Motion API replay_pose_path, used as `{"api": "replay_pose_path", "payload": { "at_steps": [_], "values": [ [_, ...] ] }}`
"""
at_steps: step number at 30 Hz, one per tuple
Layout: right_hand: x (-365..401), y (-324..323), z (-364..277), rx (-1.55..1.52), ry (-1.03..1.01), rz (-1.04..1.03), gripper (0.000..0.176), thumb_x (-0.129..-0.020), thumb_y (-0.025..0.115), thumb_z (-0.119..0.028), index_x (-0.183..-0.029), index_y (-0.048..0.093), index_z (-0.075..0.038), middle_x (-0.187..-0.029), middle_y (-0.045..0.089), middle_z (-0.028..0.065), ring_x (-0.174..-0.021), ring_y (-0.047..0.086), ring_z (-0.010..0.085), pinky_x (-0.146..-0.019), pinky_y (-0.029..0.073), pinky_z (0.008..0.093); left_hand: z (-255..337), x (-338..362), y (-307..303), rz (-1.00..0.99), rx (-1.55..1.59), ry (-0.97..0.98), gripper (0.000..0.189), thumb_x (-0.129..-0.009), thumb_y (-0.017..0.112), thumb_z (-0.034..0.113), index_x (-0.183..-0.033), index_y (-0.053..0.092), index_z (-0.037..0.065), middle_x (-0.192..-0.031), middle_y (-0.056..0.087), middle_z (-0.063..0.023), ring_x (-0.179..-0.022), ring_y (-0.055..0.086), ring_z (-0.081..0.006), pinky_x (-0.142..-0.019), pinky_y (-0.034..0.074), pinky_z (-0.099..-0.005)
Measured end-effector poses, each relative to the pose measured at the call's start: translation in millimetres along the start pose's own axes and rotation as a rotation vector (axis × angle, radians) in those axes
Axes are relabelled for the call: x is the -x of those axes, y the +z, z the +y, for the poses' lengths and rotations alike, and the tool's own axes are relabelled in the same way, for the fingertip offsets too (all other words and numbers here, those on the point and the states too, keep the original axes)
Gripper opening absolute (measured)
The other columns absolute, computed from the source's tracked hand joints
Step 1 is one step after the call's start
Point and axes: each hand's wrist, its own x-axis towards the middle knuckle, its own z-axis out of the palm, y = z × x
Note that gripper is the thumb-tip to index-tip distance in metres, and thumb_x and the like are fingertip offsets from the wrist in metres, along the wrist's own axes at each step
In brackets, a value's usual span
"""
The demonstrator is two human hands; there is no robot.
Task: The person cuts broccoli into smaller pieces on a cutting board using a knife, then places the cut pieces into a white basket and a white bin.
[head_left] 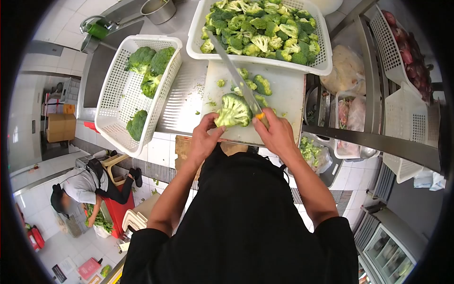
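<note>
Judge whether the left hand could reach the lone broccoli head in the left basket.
Likely yes: the left basket is open above the lone head, though its rim intervenes and the left hand holds cut broccoli.

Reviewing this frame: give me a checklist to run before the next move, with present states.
1. Broccoli head held by the left hand: ok.
2. Knife gripped in the right hand: ok.
3. Left hand away from the blade: ok, at the head's other side.
4. Cutting board free of loose pieces: not ok, florets lie near the blade.
5. Blade touching the held head: cannot tell.
</note>
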Motion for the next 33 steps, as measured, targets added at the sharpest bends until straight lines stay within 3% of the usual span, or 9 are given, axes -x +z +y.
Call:
{"api": "replay_pose_path", "payload": {
  "at_steps": [1,3,4,10,17,22,26,31,33],
  "values": [
    [12.2,-7.0,-1.3,0.03,-0.01,-0.068,0.031,-0.099,0.061,-0.032,-0.114,0.059,-0.004,-0.076,0.068,0.0233,-0.078,0.067,0.0469,-0.07,0.051,0.0552,-0.2,1.3,-0.3,0.007,0.004,-0.003,0.044,-0.091,0.078,0.014,-0.13,0.061,0.0,-0.11,0.071,-0.0138,-0.097,0.068,-0.0206,-0.087,0.056,-0.0335],
    [36.0,-22.7,-3.4,0.067,-0.02,-0.139,0.031,-0.099,0.061,-0.032,-0.113,0.058,-0.004,-0.077,0.068,0.0237,-0.079,0.067,0.0471,-0.071,0.05,0.0554,0.0,3.1,0.6,0.019,-0.276,0.064,0.044,-0.09,0.078,0.013,-0.129,0.062,0.0,-0.111,0.07,-0.0161,-0.096,0.069,-0.0272,-0.092,0.055,-0.0374],
    [49.1,-31.2,-4.4,0.113,0.005,-0.203,0.031,-0.099,0.061,-0.032,-0.112,0.058,-0.004,-0.077,0.068,0.0237,-0.079,0.067,0.0471,-0.071,0.051,0.0554,2.6,2.7,1.0,0.022,-0.309,0.068,0.046,-0.088,0.078,0.012,-0.129,0.061,0.001,-0.117,0.066,-0.0179,-0.103,0.067,-0.0315,-0.093,0.055,-0.0396],
    [96.1,-66.2,-4.0,0.306,0.09,-0.352,0.031,-0.099,0.061,-0.033,-0.11,0.058,-0.004,-0.077,0.069,0.0241,-0.079,0.068,0.047,-0.073,0.051,0.0559,23.8,4.5,11.5,0.132,-0.294,0.234,0.047,-0.087,0.077,0.015,-0.129,0.062,0.001,-0.128,0.059,-0.0183,-0.118,0.06,-0.0345,-0.093,0.054,-0.0406],
    [95.7,-76.4,-45.5,0.548,0.185,-0.486,0.03,-0.1,0.061,-0.03,-0.106,0.055,-0.002,-0.075,0.07,0.0226,-0.077,0.07,0.0428,-0.07,0.055,0.0529,21.8,-8.2,11.8,0.104,-0.311,0.11,0.044,-0.087,0.077,0.018,-0.126,0.064,0.002,-0.123,0.06,-0.0184,-0.114,0.061,-0.0375,-0.096,0.051,-0.0422],
    [59.5,-21.8,-30.1,0.485,-0.031,-0.363,0.025,-0.1,0.06,-0.023,-0.104,0.054,0.001,-0.076,0.071,0.0222,-0.076,0.072,0.0416,-0.069,0.056,0.0527,23.6,-7.7,14.3,0.131,-0.309,0.138,0.045,-0.085,0.079,0.02,-0.123,0.065,-0.001,-0.122,0.06,-0.0179,-0.112,0.061,-0.0376,-0.096,0.051,-0.0421],
    [16.0,21.5,-21.8,0.495,0.011,-0.361,0.025,-0.1,0.058,-0.022,-0.106,0.054,0.002,-0.078,0.071,0.0225,-0.077,0.072,0.0422,-0.071,0.056,0.0537,21.8,-11.1,13.0,0.145,-0.308,0.134,0.046,-0.084,0.08,0.02,-0.121,0.066,-0.002,-0.121,0.06,-0.018,-0.113,0.061,-0.0375,-0.096,0.051,-0.0421],
    [16.5,29.0,-19.1,0.48,0.088,-0.334,0.025,-0.1,0.055,-0.021,-0.106,0.055,0.003,-0.08,0.071,0.0239,-0.079,0.072,0.0434,-0.074,0.056,0.0541,21.2,-14.7,20.5,0.191,-0.417,0.121,0.044,-0.083,0.08,0.021,-0.116,0.066,-0.004,-0.12,0.06,-0.0184,-0.113,0.061,-0.0379,-0.097,0.051,-0.0422],
    [16.1,26.4,-20.0,0.431,-0.009,-0.318,0.025,-0.098,0.053,-0.019,-0.107,0.056,0.004,-0.082,0.072,0.0254,-0.081,0.072,0.0442,-0.075,0.057,0.0539,22.2,-16.7,19.8,0.177,-0.432,0.114,0.045,-0.083,0.081,0.022,-0.116,0.066,-0.004,-0.121,0.06,-0.0189,-0.112,0.061,-0.0384,-0.098,0.05,-0.0427]
  ]
}}
